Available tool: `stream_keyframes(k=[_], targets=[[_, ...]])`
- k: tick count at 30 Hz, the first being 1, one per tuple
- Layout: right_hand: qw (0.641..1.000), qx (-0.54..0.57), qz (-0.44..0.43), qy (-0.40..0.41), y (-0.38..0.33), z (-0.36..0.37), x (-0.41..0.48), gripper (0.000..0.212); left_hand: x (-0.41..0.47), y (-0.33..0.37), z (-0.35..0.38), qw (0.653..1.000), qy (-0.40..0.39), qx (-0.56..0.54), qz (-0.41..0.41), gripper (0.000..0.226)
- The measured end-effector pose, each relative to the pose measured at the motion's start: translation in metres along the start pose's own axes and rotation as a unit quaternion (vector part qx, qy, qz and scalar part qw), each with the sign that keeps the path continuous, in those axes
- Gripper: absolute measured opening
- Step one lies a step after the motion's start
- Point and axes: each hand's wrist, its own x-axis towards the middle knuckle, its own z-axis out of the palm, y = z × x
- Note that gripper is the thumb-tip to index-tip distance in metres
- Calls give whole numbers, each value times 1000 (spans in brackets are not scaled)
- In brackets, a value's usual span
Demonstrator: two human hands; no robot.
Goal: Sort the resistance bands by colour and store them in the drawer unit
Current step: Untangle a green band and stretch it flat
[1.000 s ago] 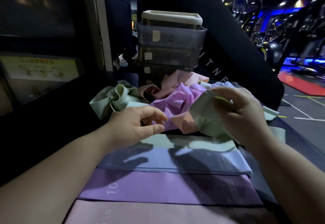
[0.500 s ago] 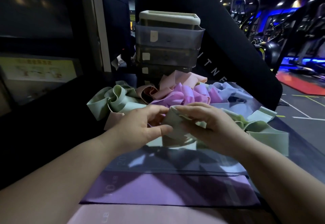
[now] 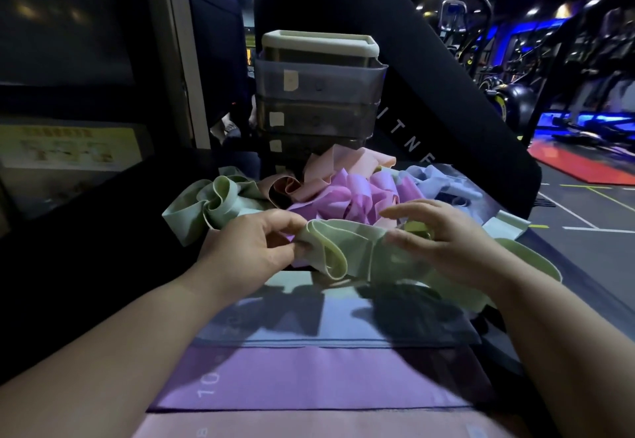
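A dark gym floor blurs away at right, its machines too dim to count, while a black padded upright [image 3: 429, 101] bearing the partial letters "ITNE" rises behind the work surface, the rest of the word hidden. Against it stands the grey drawer unit [image 3: 318, 94], three labelled drawer fronts clearly showing and a fourth label half buried behind the heap; the labels cannot be read. Four bands lie flat in a row toward the viewer: a green one mostly shadowed, a blue flat band [image 3: 309, 321], a purple flat band [image 3: 309, 379] printed "10", and a pink flat band [image 3: 309, 427] cut off by the frame's edge. Behind them the loose heap [image 3: 343, 193] tangles pink, purple, blue and green loops too knotted to count. Both hands work one green band [image 3: 347, 252] just above the flat row: the left hand [image 3: 251, 248] pinches its folded end between thumb and fingers, the right hand [image 3: 443, 242] rests half-open over its other part, fingers spread; whether that hand grips it cannot be told.
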Motion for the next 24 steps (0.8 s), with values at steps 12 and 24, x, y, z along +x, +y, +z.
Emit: stream_keyframes(k=[12, 24], targets=[[992, -107, 35, -55, 1, -1, -2, 53, 1, 2, -4, 990, 5, -138, 24, 18], [957, 144, 130, 215, 26, -25, 3, 15, 0, 9, -14, 961, 80, -265, -8, 16]])
